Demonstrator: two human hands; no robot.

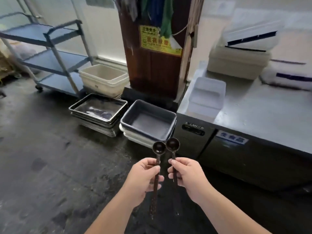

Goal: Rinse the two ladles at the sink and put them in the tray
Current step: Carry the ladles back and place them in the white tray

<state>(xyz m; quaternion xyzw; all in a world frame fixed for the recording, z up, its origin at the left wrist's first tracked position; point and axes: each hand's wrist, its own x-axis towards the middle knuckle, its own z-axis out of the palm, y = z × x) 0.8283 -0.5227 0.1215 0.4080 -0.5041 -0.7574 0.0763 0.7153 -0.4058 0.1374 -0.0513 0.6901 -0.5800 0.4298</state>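
I hold two dark brown ladles upright side by side, bowls up. My left hand [143, 176] grips the handle of the left ladle [159, 147]. My right hand [187, 174] grips the handle of the right ladle [172, 144]. Both handles run down past my palms toward the floor. Just beyond the bowls, a grey plastic tray [128, 115] sits on the floor on a stack of pale trays, with nothing in it. No sink is in view.
A stack of metal baking trays [74, 107] lies on the floor to the left, with beige tubs [84, 75] behind. A steel trolley [50, 39] stands far left. A wooden pillar [152, 73] rises ahead. A steel counter [270, 115] with lidded containers runs along the right.
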